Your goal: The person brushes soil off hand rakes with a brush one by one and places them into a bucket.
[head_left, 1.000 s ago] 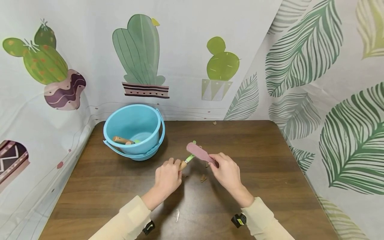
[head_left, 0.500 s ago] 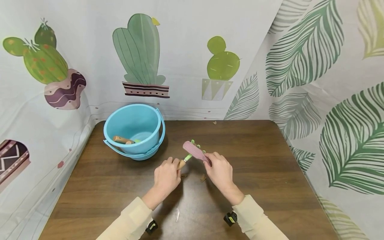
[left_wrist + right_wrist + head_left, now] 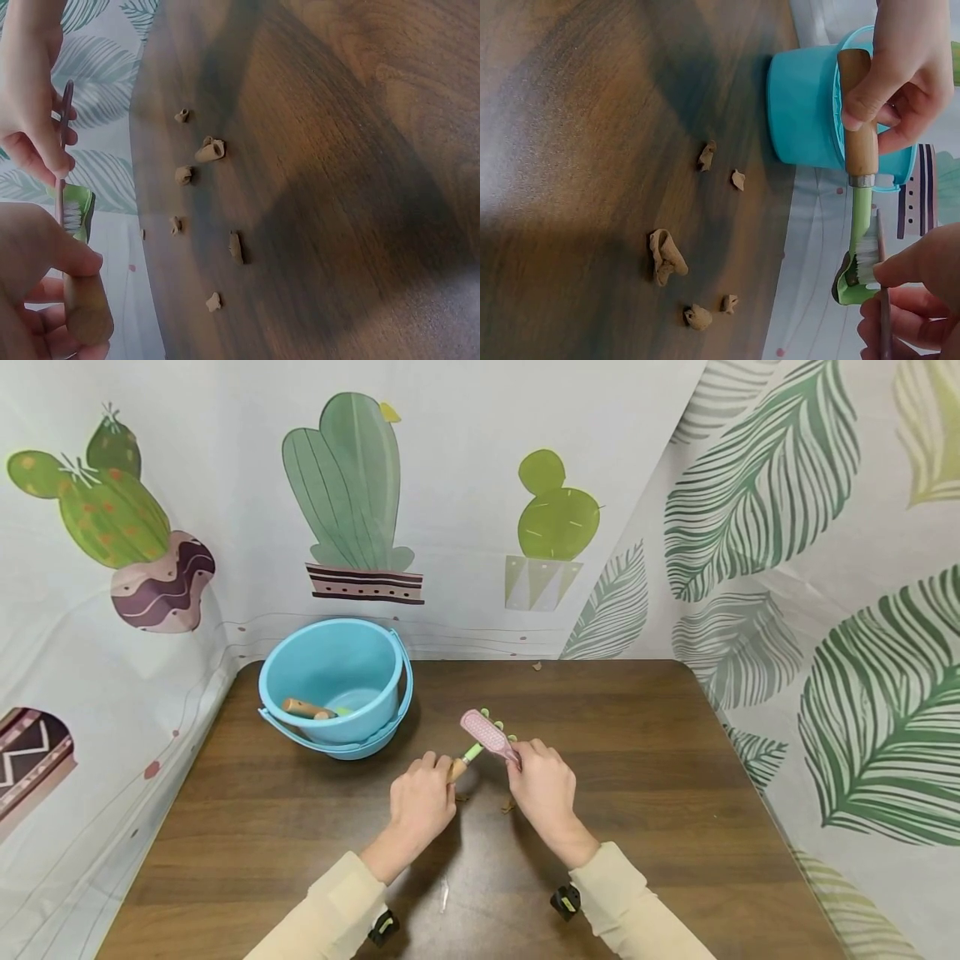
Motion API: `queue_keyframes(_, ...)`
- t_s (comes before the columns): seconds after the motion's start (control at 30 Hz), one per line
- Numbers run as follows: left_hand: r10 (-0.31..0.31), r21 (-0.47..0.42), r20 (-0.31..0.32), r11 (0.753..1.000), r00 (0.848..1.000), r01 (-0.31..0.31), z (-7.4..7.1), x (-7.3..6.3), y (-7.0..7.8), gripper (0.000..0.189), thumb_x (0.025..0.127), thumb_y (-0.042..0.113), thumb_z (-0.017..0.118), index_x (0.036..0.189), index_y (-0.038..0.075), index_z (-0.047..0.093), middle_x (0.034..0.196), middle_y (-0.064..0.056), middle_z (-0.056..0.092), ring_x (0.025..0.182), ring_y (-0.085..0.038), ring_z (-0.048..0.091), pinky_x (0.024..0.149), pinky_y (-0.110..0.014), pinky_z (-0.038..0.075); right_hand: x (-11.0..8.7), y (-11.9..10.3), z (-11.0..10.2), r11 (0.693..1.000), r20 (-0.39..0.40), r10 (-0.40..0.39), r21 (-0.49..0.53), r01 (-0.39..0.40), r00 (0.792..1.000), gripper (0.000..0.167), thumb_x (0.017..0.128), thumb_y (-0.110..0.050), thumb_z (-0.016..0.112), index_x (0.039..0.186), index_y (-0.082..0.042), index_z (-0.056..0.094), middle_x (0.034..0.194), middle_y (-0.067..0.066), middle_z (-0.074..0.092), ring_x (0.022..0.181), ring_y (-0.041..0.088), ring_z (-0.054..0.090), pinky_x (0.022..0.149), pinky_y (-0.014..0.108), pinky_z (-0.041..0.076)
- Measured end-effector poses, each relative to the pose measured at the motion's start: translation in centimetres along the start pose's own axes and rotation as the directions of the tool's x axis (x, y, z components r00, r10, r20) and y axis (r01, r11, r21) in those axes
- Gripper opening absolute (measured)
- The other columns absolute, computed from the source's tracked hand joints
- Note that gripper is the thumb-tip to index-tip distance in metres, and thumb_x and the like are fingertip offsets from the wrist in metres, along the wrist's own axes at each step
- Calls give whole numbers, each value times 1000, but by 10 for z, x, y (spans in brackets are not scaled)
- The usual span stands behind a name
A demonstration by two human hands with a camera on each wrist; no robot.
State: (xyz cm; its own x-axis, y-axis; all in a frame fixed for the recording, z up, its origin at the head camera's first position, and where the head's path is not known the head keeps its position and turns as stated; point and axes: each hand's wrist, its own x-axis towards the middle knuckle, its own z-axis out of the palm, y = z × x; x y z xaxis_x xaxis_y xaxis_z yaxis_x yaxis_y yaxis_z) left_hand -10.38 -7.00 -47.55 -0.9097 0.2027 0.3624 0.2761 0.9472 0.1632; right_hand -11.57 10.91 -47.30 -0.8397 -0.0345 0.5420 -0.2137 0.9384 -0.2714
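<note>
My left hand (image 3: pixel 422 793) grips the wooden handle of a small garden hand rake (image 3: pixel 861 217) with a green metal neck and head. In the head view its green tips show beyond a pink brush (image 3: pixel 486 732). My right hand (image 3: pixel 545 785) pinches that brush by its narrow handle. The brush's white bristles (image 3: pixel 867 259) lie against the green rake head, as the right wrist view shows. Both tools are held above the table, crossing each other. The brush covers part of the rake head in the head view.
A light blue bucket (image 3: pixel 322 652) stands at the table's back left, with a wooden-handled tool (image 3: pixel 303 708) and something green inside. Several brown curled scraps (image 3: pixel 211 149) lie on the brown wooden table (image 3: pixel 637 760) below the hands. Patterned cloth hangs behind.
My right hand has moved left with the brush, which has tilted so its dotted back shows. The left hand and rake have stayed nearly in place.
</note>
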Motion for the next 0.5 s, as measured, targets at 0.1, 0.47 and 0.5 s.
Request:
queue_keyframes(0.1,12,17,-23,1000,1000,-12,1,1,-1,22,65,19,74,80,11,60,68,-2,48,61,-21,54,43,-33,41,1,-1,1,1000,4,8,-11,-8,1000,12,70,-14,74,80,-10,70,71,2,63,57,23,57,46,40,46)
queue_keyframes(0.47,22,18,-63,1000,998,-21,4,2,-4,20,66,16,74,80,10,60,67,-1,46,59,-21,53,43,-30,38,4,-3,-6,998,97,58,10,-59,994,15,71,-16,73,85,-17,73,74,-1,65,58,28,62,44,42,45)
queue_keyframes(0.5,23,17,-66,1000,998,-22,4,2,-4,20,66,16,74,80,10,60,66,-1,46,59,-21,52,43,-29,38,5,-2,-7,998,101,61,15,-63,993,15,71,-16,72,86,-17,74,73,-1,65,57,28,63,44,42,45)
